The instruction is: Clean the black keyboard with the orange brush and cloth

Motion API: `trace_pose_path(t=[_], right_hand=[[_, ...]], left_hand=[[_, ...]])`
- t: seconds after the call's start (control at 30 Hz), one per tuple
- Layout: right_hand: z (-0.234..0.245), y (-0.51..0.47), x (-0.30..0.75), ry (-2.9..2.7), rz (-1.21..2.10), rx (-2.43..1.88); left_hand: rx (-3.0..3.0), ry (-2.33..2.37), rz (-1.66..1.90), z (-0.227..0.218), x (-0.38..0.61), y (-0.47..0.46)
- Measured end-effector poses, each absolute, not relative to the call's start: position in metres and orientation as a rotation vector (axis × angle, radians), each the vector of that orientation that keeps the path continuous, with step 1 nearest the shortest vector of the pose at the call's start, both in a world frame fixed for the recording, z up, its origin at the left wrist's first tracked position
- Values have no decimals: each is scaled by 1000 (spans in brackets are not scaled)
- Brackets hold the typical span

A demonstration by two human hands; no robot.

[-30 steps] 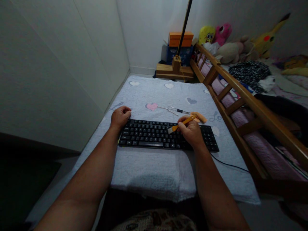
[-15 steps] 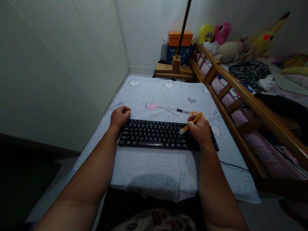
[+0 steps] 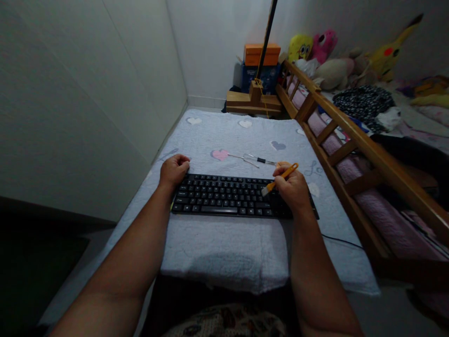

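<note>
A black keyboard [image 3: 228, 195] lies across a pale blue quilted cover [image 3: 224, 252]. My left hand [image 3: 173, 169] is curled into a fist at the keyboard's far left corner, resting against its edge. My right hand [image 3: 293, 188] is closed around a small orange-handled brush [image 3: 280, 178], whose white bristles touch the keys near the right end. The right end of the keyboard is hidden under this hand.
Beyond the keyboard lie a thin metal tool [image 3: 257, 160] and an orange cloth [image 3: 282, 164]. A black cable [image 3: 338, 240] runs off to the right. A wooden bed rail [image 3: 354, 135] borders the right side, a white wall [image 3: 70, 107] the left. Boxes [image 3: 261, 63] and a wooden stand [image 3: 254, 100] are behind.
My right hand has carried the brush from the middle of the keyboard to its right end. The left hand has stayed put.
</note>
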State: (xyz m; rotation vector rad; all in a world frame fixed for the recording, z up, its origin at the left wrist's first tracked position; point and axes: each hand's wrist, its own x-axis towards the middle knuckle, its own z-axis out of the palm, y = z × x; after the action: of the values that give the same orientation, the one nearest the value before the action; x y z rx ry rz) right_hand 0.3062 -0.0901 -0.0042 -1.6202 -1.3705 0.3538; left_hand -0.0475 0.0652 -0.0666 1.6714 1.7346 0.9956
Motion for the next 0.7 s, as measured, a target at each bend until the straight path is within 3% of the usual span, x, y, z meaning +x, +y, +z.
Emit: trace_pose_path(t=[0.27, 0.7], right_hand=[[-7, -92, 321, -1278, 283, -1695], [-4, -94, 257, -1312, 999, -1387]], left_hand=[[1667, 1746, 979, -64, -47, 65], [1708, 1736, 987, -71, -50, 67]])
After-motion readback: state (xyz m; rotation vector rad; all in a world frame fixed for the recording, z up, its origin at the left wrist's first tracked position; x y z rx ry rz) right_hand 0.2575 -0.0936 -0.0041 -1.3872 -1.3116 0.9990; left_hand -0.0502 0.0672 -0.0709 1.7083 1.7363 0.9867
